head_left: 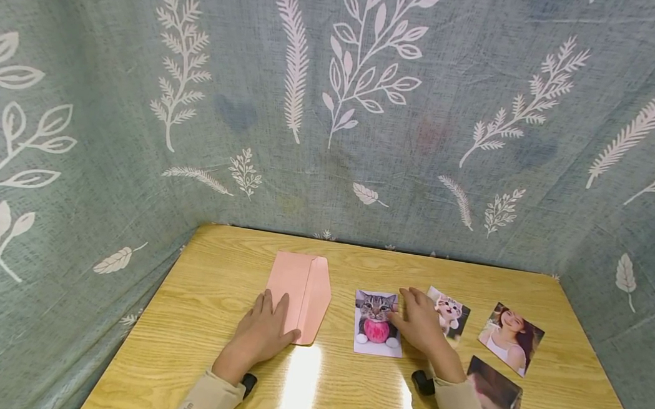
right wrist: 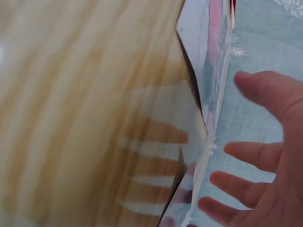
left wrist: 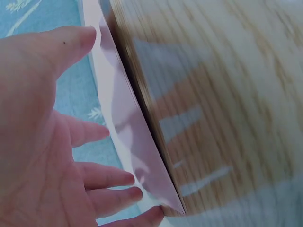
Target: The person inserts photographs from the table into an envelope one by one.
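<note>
The right hand (head_left: pixel 424 326) has loose, spread fingers, and I can't see them hold anything. Its thumb pokes over the edge of the grey cat picture (head_left: pixel 376 332), but I can't tell if they touch. That picture lies just left of the right hand, so this hand is nearer to it than the other. Its long side runs away from the person. The left hand (head_left: pixel 260 328) lies palm down over the pink envelope (head_left: pixel 294 284), fingers spread too, pinching nothing. The envelope also points away long ways, and its flap is on the side facing the cat picture. Both arms reach forward, hands low. The right hand hides part of a kitten picture (head_left: pixel 449 310). Farther right, a photo of a person (head_left: pixel 513 338) and a dark photo (head_left: pixel 495 387) lie on the wooden table (head_left: pixel 229 255)
</note>
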`<action>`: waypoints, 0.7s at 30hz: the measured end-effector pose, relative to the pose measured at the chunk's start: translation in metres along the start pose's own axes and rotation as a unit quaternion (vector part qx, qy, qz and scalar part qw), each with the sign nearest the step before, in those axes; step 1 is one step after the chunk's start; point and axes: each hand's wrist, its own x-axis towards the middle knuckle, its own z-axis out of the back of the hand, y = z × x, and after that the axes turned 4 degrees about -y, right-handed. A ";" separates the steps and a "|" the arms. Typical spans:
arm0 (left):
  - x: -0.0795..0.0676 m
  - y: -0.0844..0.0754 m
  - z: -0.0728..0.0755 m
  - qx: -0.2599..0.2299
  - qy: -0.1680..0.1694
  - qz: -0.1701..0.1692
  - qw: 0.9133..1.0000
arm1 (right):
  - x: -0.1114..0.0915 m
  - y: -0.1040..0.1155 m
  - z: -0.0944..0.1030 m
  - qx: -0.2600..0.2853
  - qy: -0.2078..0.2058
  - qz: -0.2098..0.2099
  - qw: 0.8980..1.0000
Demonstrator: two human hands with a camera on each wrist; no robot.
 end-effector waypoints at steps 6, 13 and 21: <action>-0.001 -0.003 0.001 0.009 0.007 -0.001 1.000 | 0.004 0.000 -0.004 -0.048 0.015 -0.006 0.999; -0.001 -0.005 0.000 0.004 0.009 0.001 1.000 | 0.005 0.001 -0.003 -0.065 0.028 -0.019 0.997; -0.001 -0.006 -0.001 0.005 0.006 -0.004 1.000 | 0.006 0.001 -0.004 -0.082 0.031 -0.022 0.996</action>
